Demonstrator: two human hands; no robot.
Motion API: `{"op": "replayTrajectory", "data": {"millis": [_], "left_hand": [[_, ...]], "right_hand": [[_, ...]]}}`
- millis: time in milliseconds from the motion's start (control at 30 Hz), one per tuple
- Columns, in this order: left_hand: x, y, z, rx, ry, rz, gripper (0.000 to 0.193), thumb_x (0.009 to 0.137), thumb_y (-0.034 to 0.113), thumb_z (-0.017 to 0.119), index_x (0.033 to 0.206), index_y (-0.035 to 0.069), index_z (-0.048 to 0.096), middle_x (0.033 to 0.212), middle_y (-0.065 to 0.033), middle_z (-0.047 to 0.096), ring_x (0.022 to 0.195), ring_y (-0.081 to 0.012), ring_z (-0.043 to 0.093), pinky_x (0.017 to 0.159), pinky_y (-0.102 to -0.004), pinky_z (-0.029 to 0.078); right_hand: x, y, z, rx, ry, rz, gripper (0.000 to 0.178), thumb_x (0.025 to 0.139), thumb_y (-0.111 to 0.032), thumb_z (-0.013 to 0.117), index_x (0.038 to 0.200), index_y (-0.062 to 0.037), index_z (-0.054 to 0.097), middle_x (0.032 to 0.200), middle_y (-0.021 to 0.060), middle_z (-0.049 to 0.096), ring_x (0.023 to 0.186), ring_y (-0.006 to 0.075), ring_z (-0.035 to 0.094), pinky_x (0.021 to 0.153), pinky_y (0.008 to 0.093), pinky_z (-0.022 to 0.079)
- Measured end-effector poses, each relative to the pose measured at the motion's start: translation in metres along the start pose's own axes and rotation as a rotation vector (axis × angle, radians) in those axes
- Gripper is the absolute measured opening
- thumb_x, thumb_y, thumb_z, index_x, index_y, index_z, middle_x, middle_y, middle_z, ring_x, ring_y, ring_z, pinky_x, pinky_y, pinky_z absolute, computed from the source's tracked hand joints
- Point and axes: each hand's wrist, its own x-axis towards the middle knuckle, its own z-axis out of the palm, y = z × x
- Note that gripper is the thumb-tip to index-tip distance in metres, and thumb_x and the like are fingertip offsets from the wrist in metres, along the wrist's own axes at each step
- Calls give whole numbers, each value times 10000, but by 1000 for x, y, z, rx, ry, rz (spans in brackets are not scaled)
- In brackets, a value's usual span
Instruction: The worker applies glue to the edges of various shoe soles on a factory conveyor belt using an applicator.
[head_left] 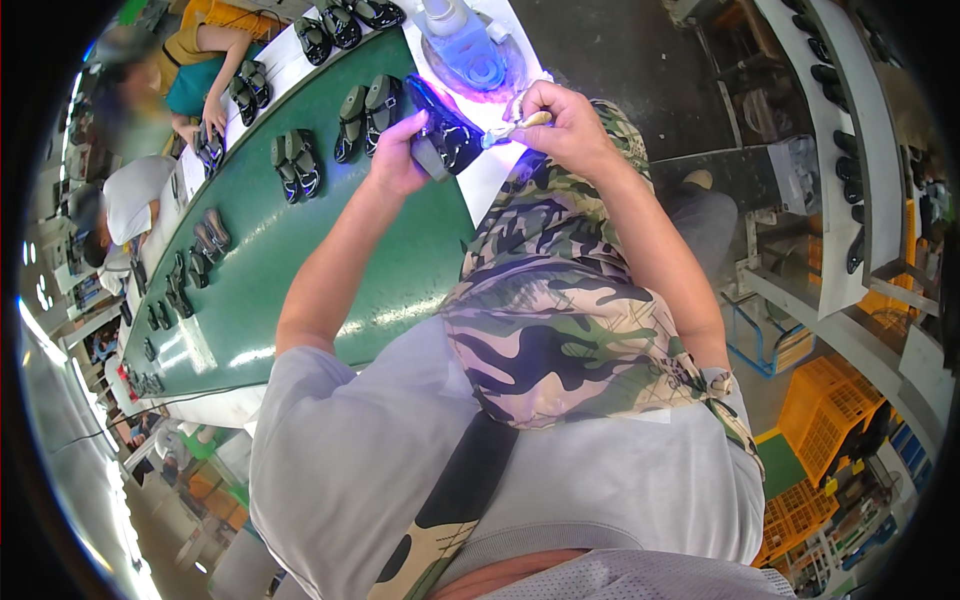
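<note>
Grey shirt (350, 450) fills the near end of the view, camouflage apron (570, 330) over it on a dark strap (470, 470). Both forearms reach out past the apron. Left hand (403, 162) grips a glossy black shoe (458, 145), thumb on one side, rest of the fingers mostly hidden behind it, so can't tell their spread. Shoe is tilted, held up off the surface by the right edge of the green desk (390, 270), bluish-purple glare on it. Right hand (570, 125) has fingers pinching a slim pale-handled tool (535, 119), bluish tip aimed at the shoe; can't tell if it's touching. Just beyond the hands, at the desk's right edge: white board (480, 198), carrying a clear container with blue contents (470, 55). On the green top left of the held shoe, one black pair (350, 122), then another pair (298, 165) further left; smaller-looking pairs (203, 245) trail toward the left end. More black shoes (340, 28) on the white far edge. Across that edge, a co-worker's hand (214, 115) on another shoe (210, 157). Off the desk, far right: orange crates (828, 405), rack (893, 150) with dark shoes.
</note>
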Motion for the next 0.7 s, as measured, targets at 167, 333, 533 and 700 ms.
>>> {"op": "replayTrajectory", "data": {"millis": [167, 333, 533, 700], "left_hand": [[4, -7, 6, -71, -184, 121, 673, 878, 275, 633, 1433, -16, 385, 1419, -189, 493, 1260, -346, 535, 1104, -476, 412], [4, -19, 15, -155, -278, 85, 641, 882, 272, 627, 1416, -10, 413, 1389, -190, 526, 1250, -353, 541, 1106, -481, 406], [16, -26, 33, -91, -114, 263, 556, 828, 153, 643, 1346, 41, 474, 1283, -135, 590, 1208, -336, 560, 1101, -487, 402], [26, -19, 76, 346, -263, 402, 732, 758, 143, 698, 1417, 59, 391, 1313, -113, 552, 1221, -300, 540, 1093, -456, 393]], "right_hand": [[-6, 16, 6, 479, 215, 12, 199, 782, 6, 751, 833, -45, 566, 841, 23, 616, 761, 106, 568, 688, 256, 467], [-6, 19, 18, 606, 337, 30, 183, 783, 12, 752, 861, -26, 591, 828, 37, 622, 728, 117, 588, 669, 262, 483], [-13, 9, 10, 693, 454, 128, 205, 752, -1, 778, 869, -24, 611, 823, 40, 636, 716, 112, 592, 646, 250, 472], [-25, -12, -18, 765, 580, 137, 200, 749, -16, 774, 855, -48, 608, 780, 33, 637, 668, 111, 586, 610, 267, 481]]}}
